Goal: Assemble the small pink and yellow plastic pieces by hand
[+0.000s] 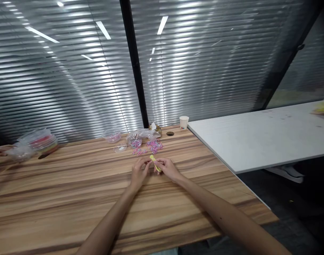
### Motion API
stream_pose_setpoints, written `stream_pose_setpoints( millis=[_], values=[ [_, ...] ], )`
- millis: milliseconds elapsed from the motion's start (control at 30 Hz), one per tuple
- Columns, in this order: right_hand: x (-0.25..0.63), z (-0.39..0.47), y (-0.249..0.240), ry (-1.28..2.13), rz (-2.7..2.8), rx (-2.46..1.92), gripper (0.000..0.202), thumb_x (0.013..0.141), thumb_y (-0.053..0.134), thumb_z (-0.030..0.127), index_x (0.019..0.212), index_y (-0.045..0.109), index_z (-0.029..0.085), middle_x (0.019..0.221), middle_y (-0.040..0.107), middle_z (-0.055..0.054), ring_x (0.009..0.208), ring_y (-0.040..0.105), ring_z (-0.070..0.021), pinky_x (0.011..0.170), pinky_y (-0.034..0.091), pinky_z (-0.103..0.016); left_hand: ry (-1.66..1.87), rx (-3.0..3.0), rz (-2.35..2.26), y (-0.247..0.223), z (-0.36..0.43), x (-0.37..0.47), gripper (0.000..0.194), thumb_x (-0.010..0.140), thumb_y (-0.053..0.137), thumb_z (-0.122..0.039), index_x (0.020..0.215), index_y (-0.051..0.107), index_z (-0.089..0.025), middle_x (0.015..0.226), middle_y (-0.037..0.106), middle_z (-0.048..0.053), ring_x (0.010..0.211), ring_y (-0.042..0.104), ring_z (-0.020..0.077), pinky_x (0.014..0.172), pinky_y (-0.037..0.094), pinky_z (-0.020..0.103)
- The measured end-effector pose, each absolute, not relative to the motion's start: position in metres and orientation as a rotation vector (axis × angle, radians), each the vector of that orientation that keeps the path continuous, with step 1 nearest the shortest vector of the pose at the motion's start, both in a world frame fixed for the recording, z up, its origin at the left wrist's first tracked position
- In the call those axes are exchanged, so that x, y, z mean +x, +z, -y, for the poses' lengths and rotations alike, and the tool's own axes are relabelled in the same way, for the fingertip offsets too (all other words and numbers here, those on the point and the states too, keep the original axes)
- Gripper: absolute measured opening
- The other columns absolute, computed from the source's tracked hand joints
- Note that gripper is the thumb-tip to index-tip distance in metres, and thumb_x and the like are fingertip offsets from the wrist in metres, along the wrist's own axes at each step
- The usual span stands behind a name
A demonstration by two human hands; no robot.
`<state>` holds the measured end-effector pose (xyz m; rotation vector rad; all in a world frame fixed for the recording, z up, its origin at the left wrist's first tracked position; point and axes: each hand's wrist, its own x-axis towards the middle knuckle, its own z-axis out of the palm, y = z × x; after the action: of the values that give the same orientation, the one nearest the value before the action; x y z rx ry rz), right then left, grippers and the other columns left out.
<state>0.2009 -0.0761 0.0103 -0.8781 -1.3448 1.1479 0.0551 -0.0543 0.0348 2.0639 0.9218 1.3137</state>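
A small, narrow yellow strip, bent or folded, is between my hands just above the wooden table. My right hand pinches it along its lower part, fingers closed. At its upper end the thumb and fingertips of my left hand close in a pinch; the exact contact there is too small to make out. Just beyond my hands lie loose piles of small pink, purple and bluish pieces. Behind them a clear plastic bag holds more of these pieces.
On the wooden table stand a paper cup, a clear tub and a clear lid. At far left another person's hand touches plastic bags near a coloured stack. A white table adjoins on the right.
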Motion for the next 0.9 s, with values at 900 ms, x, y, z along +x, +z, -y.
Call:
stream_pose_setpoints(
  millis=[900],
  values=[
    [0.199, 0.077, 0.008, 1.097, 1.412, -0.912, 0.034, 0.076, 0.053, 0.045, 0.079, 0.058, 0.011, 0.057, 0.055, -0.001, 0.045, 0.048, -0.0079, 0.042, 0.041, -0.018, 1.351, 2.583, -1.026, 0.018, 0.044, 0.051, 0.014, 0.081, 0.048, -0.020, 0.088, 0.060, -0.018, 0.085, 0.064, 0.004, 0.079, 0.058, 0.0154, 0.072, 0.044, 0.028]
  ],
)
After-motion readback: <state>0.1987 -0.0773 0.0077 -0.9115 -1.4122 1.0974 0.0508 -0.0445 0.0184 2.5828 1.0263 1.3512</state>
